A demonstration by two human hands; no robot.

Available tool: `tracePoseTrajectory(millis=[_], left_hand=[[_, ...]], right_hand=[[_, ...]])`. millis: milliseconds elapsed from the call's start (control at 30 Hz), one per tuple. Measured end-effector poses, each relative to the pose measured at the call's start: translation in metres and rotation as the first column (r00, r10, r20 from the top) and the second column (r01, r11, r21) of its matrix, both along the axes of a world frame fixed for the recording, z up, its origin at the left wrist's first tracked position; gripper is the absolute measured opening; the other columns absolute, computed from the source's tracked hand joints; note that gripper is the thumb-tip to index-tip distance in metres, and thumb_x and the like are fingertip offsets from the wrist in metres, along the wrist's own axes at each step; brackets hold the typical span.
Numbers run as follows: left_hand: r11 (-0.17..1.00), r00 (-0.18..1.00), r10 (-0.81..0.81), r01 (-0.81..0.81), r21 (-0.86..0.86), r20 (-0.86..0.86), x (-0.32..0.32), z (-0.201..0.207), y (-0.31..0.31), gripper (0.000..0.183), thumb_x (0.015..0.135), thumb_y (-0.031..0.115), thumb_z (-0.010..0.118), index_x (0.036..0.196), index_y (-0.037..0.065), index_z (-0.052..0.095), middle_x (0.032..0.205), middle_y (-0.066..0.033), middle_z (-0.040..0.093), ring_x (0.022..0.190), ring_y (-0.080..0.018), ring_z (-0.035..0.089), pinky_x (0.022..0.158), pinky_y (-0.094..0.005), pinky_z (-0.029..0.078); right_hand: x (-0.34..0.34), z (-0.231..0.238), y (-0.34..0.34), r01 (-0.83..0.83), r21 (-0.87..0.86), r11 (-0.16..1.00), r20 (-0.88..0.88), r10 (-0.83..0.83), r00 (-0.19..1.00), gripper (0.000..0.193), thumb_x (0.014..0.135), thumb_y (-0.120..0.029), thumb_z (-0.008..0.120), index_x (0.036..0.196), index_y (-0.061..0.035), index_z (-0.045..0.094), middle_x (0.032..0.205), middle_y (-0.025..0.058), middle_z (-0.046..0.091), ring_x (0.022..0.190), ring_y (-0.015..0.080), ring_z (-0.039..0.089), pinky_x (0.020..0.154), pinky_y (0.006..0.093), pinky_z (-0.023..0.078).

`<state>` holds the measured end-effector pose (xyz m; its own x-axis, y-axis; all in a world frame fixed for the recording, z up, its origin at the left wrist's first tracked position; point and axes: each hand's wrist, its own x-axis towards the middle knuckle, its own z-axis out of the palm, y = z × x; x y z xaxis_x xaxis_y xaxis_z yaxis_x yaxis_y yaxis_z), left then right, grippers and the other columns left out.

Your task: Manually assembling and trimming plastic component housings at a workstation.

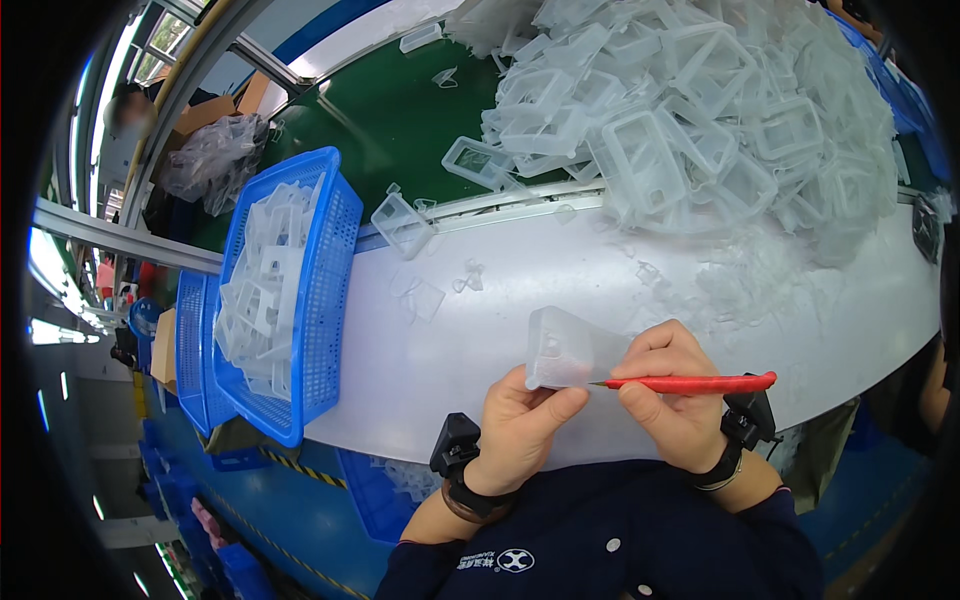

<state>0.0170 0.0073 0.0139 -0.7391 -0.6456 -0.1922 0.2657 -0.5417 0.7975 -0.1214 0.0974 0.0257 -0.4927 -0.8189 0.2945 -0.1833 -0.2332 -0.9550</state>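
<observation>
My left hand [522, 428] grips a clear, flat plastic case [572, 347] by its near edge, just above the white table [540, 280]. A red-handled knife [700, 383] lies across my right hand [672, 400], which is closed around it. The blade tip touches the lower right edge of the case. Both wrists wear black bands.
A big heap of clear plastic cases [700, 110] covers the far right, spilling onto the green belt [390, 120]. A blue basket [290, 290] with several cases stands at the left, a second blue basket [192, 350] beside it. Loose scraps [440, 290] lie on the table.
</observation>
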Motion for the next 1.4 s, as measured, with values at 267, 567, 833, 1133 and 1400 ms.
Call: tracePoseTrajectory(millis=[267,567,833,1133,1400], left_hand=[[0.993,0.998,0.001,0.006,-0.118,0.060,-0.001,-0.001,0.001,0.023,0.081,0.002,0.060,0.104,-0.001,0.057,0.100,-0.0056,0.059,0.091,-0.0108,0.054,0.081,-0.0248,0.042],[0.989,0.965,0.100,-0.070,0.129,-0.242,0.007,-0.003,-0.007,0.020,0.085,-0.001,0.050,0.105,0.000,0.055,0.101,-0.0081,0.059,0.094,-0.0167,0.053,0.087,-0.0328,0.040],[0.952,0.951,0.238,-0.269,-0.148,-0.196,0.031,0.017,-0.028,0.034,0.079,0.013,0.048,0.110,-0.001,0.049,0.108,-0.0117,0.055,0.094,-0.0230,0.052,0.087,-0.0414,0.039],[0.974,0.991,-0.131,0.127,-0.186,-0.012,0.002,0.008,-0.013,0.018,0.083,0.001,0.055,0.100,-0.001,0.049,0.098,-0.0085,0.056,0.090,-0.0126,0.054,0.081,-0.0267,0.044],[0.976,0.990,-0.143,0.142,-0.166,0.006,-0.003,0.013,-0.002,0.023,0.083,0.001,0.055,0.106,-0.001,0.048,0.098,-0.0050,0.054,0.091,-0.0100,0.052,0.080,-0.0242,0.042]], right_hand=[[-0.003,0.005,-0.007,0.055,-0.034,0.998,-0.390,-0.064,0.919,0.015,0.069,-0.007,0.069,0.081,-0.0035,0.061,0.082,0.0091,0.059,0.069,0.0204,0.054,0.061,0.0268,0.045],[-0.040,-0.008,0.008,0.481,-0.249,0.841,-0.556,-0.531,0.639,0.016,0.073,0.000,0.064,0.087,0.0017,0.058,0.086,0.0132,0.062,0.067,0.0248,0.057,0.062,0.0296,0.046],[-0.091,-0.014,0.047,0.678,0.128,0.724,-0.708,-0.412,0.573,0.012,0.077,-0.010,0.063,0.084,-0.0006,0.060,0.104,0.0132,0.055,0.092,0.0241,0.052,0.078,0.0328,0.042],[-0.025,0.024,0.014,-0.020,0.003,1.000,-0.083,0.021,0.996,0.011,0.073,-0.008,0.065,0.082,-0.0027,0.062,0.090,0.0129,0.059,0.079,0.0200,0.056,0.068,0.0284,0.044],[-0.015,0.019,-0.001,-0.113,-0.027,0.993,-0.095,0.110,0.989,0.012,0.073,-0.006,0.067,0.083,-0.0027,0.064,0.086,0.0106,0.060,0.076,0.0177,0.056,0.065,0.0258,0.045]])
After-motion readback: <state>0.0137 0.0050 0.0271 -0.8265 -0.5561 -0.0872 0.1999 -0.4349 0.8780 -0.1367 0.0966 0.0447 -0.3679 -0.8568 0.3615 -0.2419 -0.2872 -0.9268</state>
